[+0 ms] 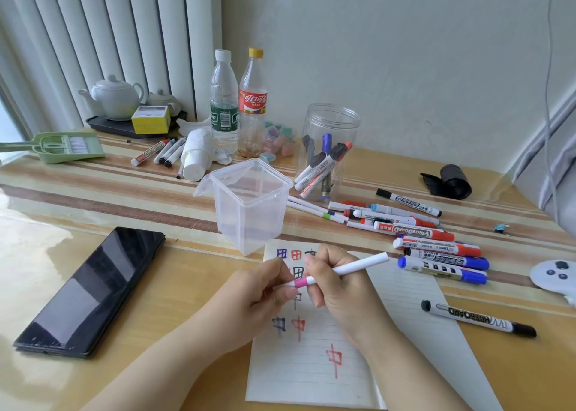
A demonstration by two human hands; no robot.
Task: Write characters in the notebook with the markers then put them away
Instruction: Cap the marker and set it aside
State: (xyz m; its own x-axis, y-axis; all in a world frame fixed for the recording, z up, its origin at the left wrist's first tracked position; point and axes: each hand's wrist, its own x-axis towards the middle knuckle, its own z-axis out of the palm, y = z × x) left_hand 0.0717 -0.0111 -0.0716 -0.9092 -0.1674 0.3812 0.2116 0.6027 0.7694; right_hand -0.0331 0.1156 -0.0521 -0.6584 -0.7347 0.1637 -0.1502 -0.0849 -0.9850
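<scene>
Landmark: we place everything against the lined notebook (pixel 314 364), which lies open at the near edge of the table (pixel 187 286), its page carrying blue and red characters.
Right hand: our right hand (pixel 338 283) is above the notebook's upper half, fingers curled round the barrel of a slim white pen with a pink band (pixel 339 269).
Left hand: our left hand (pixel 265 289) meets it from the notebook's left edge, fingertips pinching the pen's pink end; whether that end is a cap or the tip we cannot tell.
Hidden: both hands cover several of the written characters.
Just behind the notebook: a clear square plastic container (pixel 249 205), open, touches or overlaps the notebook's far edge.
Right of the notebook: a loose heap of whiteboard markers (pixel 436 245), red, blue and black, and one black whiteboard marker (pixel 478 318) lying alone nearer to us.
Further behind: a clear round jar (pixel 327 148) holding more markers upright.
Left of the notebook: a dark phone (pixel 90 292), face up, well apart.
Far side: two plastic bottles (pixel 238 105), a roll of white tissue (pixel 196 155), three more markers (pixel 159 152), a white teapot (pixel 115 97) on a dark tray, a green dustpan (pixel 62 147).
Far right: a black roll (pixel 452 181) and a white controller (pixel 554 275) at the frame edge.
</scene>
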